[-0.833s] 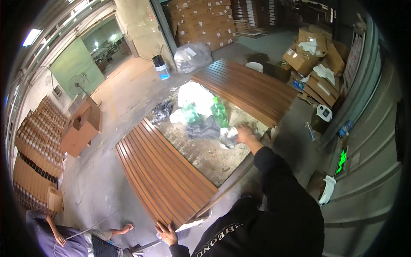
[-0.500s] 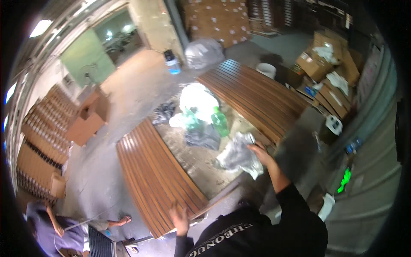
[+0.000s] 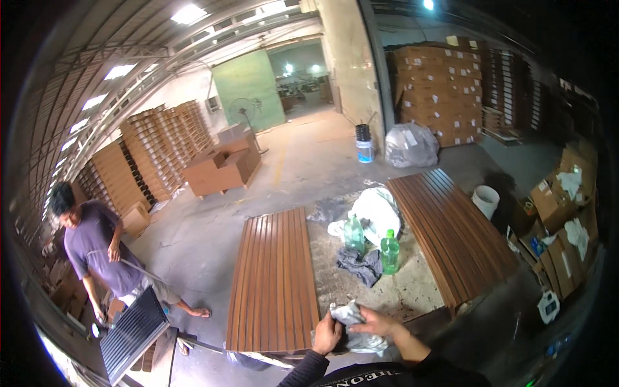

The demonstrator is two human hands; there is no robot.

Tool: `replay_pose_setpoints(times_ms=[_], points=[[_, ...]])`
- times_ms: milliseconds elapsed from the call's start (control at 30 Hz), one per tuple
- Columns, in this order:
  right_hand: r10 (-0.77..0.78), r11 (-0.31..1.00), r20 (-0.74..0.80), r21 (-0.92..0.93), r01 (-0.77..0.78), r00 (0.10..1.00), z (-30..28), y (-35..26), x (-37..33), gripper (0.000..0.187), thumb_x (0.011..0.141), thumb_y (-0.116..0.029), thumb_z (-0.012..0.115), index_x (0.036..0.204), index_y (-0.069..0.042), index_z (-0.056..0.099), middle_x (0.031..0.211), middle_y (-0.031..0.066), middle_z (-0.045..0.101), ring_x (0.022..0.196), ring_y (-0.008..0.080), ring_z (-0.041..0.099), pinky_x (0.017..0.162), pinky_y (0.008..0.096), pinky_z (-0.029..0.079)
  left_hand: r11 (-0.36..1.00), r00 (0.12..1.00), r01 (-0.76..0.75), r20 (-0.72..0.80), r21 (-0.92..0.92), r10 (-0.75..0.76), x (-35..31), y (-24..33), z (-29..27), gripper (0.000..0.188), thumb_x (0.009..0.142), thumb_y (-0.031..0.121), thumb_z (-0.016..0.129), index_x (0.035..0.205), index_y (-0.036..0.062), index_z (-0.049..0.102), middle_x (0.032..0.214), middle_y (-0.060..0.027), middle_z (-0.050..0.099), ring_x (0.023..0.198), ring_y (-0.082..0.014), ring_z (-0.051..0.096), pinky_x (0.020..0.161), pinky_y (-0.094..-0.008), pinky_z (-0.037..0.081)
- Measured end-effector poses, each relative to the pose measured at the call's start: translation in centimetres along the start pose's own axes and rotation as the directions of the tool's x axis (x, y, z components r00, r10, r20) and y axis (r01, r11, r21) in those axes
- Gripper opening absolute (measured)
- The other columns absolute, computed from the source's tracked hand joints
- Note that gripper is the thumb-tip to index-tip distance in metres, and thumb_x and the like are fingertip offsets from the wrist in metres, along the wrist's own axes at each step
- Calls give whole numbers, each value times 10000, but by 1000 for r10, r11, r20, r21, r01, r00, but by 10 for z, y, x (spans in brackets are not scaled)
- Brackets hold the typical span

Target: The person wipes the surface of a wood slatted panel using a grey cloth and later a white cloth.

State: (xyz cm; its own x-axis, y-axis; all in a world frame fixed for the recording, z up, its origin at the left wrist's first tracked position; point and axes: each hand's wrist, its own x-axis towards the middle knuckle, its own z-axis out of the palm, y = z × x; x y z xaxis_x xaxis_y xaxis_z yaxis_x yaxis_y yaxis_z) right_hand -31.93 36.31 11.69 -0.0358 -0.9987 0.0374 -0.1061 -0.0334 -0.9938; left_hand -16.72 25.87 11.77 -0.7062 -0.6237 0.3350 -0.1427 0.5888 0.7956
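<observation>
My left hand (image 3: 327, 334) and my right hand (image 3: 378, 322) are together at the near edge of the worktable (image 3: 400, 293). Between them both hands grip a crumpled light-grey rag (image 3: 349, 314), whose lower part hangs down. To the left lies a stack of brown slatted wood panels (image 3: 274, 277). A second slatted stack (image 3: 451, 238) lies to the right. On the stained surface between the stacks stand a green bottle (image 3: 389, 253) and a paler green bottle (image 3: 354, 233), beside a dark grey cloth (image 3: 361, 264) and a white bundle (image 3: 377, 213).
At the left a co-worker (image 3: 106, 248) in a purple shirt handles a dark slatted panel (image 3: 138, 329). A white bucket (image 3: 485, 201) and cardboard boxes (image 3: 558, 209) stand at the right. Farther back are a bulging plastic bag (image 3: 411, 146) and stacked cartons (image 3: 438, 93).
My right hand has brought the rag inward and nearer to me. My left hand has left the left panel stack and taken hold of the rag too. The view has tilted up.
</observation>
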Motion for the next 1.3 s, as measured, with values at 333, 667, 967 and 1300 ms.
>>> replay_pose_setpoints(times_ms=[333,667,967,1300], points=[[-107,994,180,21,105,978,74,22,20,506,803,-66,601,1268,-6,411,1191,78,517,1091,173,484,960,308,368,913,930,302,-297,274,-219,-72,-26,-18,462,759,185,581,1159,-7,450,811,-248,610,783,-403,598,666,-461,470],[90,904,380,357,-236,921,67,-9,80,363,841,-18,511,1201,-25,468,1040,25,580,937,136,548,853,289,427,859,828,459,-241,-225,-506,-132,-10,-127,275,838,141,595,1080,12,582,910,-105,628,855,-158,584,778,-308,466],[-161,983,408,153,106,899,131,-59,259,460,883,-133,533,1293,28,401,1240,111,509,1144,199,486,998,314,350,74,640,594,-415,801,-647,-152,-92,-342,373,737,390,655,1008,135,629,1017,-114,605,937,-285,595,791,-442,460],[31,949,-91,315,-1,995,166,-29,428,336,810,-42,531,1146,-20,524,996,85,590,879,189,559,781,336,461,993,934,-53,-347,106,87,2,-2,-171,619,817,209,606,1339,3,344,1395,-267,254,1258,-401,356,996,-413,365]])
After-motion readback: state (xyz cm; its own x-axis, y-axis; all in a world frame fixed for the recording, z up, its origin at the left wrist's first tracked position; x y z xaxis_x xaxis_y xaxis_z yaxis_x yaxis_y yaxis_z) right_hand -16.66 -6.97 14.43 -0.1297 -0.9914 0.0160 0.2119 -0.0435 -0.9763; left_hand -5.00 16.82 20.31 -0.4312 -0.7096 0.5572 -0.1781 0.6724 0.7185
